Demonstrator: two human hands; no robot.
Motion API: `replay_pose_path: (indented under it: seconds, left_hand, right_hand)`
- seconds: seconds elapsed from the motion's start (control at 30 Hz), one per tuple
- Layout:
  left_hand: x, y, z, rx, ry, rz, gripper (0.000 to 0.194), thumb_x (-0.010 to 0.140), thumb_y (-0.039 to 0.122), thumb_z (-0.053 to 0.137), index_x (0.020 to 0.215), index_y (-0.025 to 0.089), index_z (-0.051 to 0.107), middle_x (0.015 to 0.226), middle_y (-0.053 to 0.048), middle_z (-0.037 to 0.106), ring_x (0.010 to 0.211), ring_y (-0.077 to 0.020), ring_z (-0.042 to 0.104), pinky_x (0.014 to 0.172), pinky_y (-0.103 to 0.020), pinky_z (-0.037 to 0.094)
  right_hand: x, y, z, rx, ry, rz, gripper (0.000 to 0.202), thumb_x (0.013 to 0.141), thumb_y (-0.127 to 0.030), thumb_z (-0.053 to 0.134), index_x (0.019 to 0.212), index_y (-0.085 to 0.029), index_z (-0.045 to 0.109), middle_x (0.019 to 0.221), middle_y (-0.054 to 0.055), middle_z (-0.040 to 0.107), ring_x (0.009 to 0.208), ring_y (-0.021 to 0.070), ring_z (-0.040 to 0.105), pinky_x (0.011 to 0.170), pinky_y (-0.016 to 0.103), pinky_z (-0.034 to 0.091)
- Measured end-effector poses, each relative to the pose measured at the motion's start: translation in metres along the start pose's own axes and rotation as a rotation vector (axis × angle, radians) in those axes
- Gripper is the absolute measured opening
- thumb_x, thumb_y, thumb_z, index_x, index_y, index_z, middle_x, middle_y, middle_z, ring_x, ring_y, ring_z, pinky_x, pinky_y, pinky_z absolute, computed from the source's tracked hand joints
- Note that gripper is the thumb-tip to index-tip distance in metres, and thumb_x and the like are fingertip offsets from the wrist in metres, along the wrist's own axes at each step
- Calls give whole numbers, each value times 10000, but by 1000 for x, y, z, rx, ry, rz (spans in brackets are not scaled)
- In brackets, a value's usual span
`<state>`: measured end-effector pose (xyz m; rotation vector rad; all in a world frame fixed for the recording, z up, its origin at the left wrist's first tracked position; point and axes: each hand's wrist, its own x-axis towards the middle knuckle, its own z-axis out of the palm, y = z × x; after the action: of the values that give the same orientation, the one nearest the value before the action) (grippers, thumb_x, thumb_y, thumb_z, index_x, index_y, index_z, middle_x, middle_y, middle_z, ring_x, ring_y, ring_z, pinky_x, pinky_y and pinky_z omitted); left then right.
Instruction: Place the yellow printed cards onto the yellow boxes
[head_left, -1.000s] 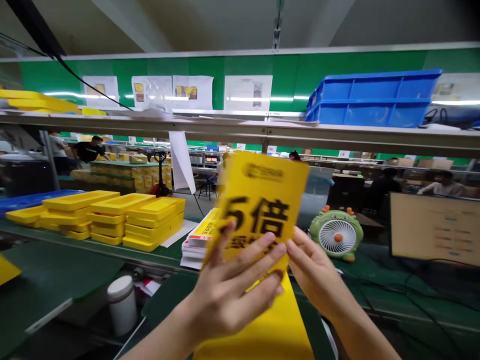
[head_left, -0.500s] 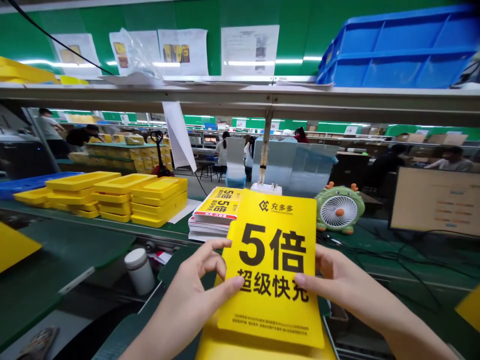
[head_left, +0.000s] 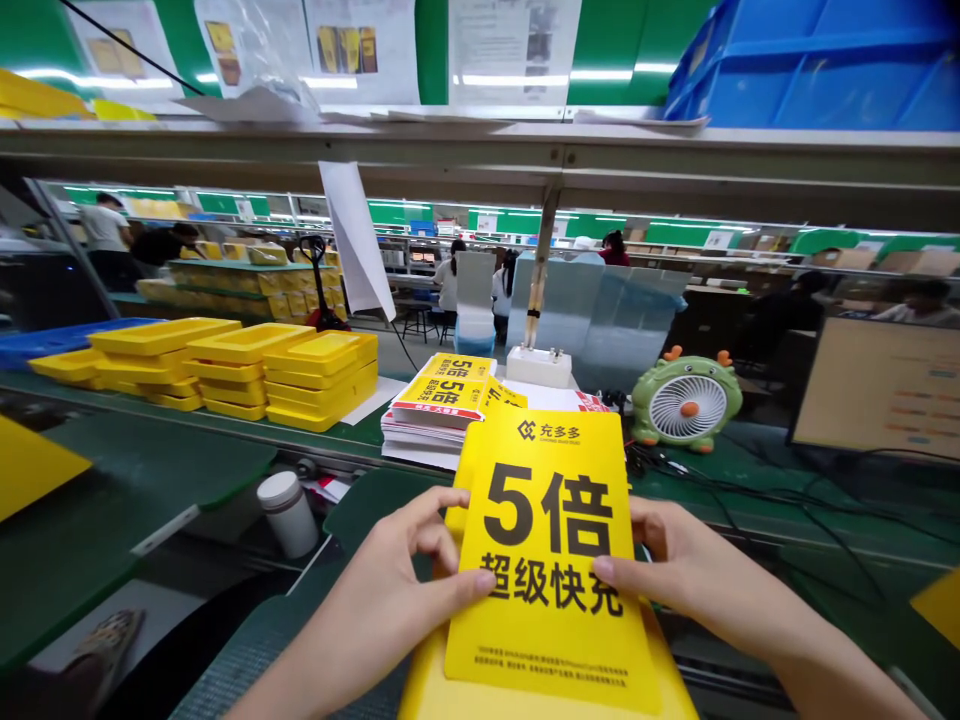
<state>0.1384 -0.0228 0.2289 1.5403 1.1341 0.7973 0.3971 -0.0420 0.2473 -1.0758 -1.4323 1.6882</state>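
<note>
Head view: the left hand (head_left: 390, 600) and right hand (head_left: 675, 575) pinch the side edges of a flat yellow printed card (head_left: 551, 560), held over a yellow tray (head_left: 427, 690), before the green table (head_left: 750, 500) with stacked leaflets (head_left: 435, 415).

**A packaging line on a factory floor**

Green conveyor benches (head_left: 150, 480) are running across a long hall. Yellow trays (head_left: 240, 375) are sitting stacked along the bench's far edge beside a pile of printed cards (head_left: 439, 410). Instruction sheets (head_left: 514, 45) are hanging above a metal shelf (head_left: 480, 160) carrying blue bins (head_left: 817, 70). Other workers (head_left: 450, 285) are sitting at distant stations.
</note>
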Motion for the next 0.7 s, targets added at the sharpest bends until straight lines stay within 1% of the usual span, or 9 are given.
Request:
replay_pose_path:
  seconds: [0.17, 0.33, 0.47, 0.57, 0.7]
  left_hand:
    - [2, 0, -1, 13, -1, -28, 618, 706, 376, 714, 1213, 214, 400, 645, 67, 512, 811, -186, 616, 743, -257, 497]
    - [5, 1, -1, 63, 11, -18, 598, 689, 357, 713, 1192, 191, 435, 652, 63, 538, 792, -171, 606, 753, -248, 470]
    - [6, 1, -2, 63, 8, -17, 590, 689, 356, 706, 1190, 181, 448, 646, 60, 544, 781, -172, 600, 763, -256, 464]
    - [6, 1, -2, 58, 3, -15, 605, 691, 360, 705, 1205, 180, 441, 667, 55, 559, 776, -169, 599, 752, -254, 465]
    - [7, 0, -2, 66, 3, -4, 591, 700, 360, 703, 1198, 187, 436, 646, 68, 557, 763, -165, 604, 755, -259, 467]
  right_hand:
    - [3, -1, 1, -2, -2, 11, 413, 790, -285, 703, 1178, -205, 588, 1157, 84, 652, 987, 244, 651, 897, 400, 561]
    - [4, -1, 0, 12, -20, -1, 394, 802, -237, 688, 1182, -218, 587, 1140, 73, 662, 972, 232, 657, 872, 368, 571]
    - [3, 1, -1, 21, -18, 5, 419, 773, -207, 711, 1174, -226, 591, 1119, 63, 671, 961, 247, 659, 867, 403, 565]
    - [5, 2, -2, 2, -14, 7, 416, 764, -206, 717, 1161, -232, 596, 1097, 64, 678, 954, 258, 658, 835, 400, 565]
    - [6, 3, -5, -28, -6, 2, 381, 767, -213, 713, 1131, -255, 607, 1075, 52, 682, 914, 241, 665, 773, 364, 567]
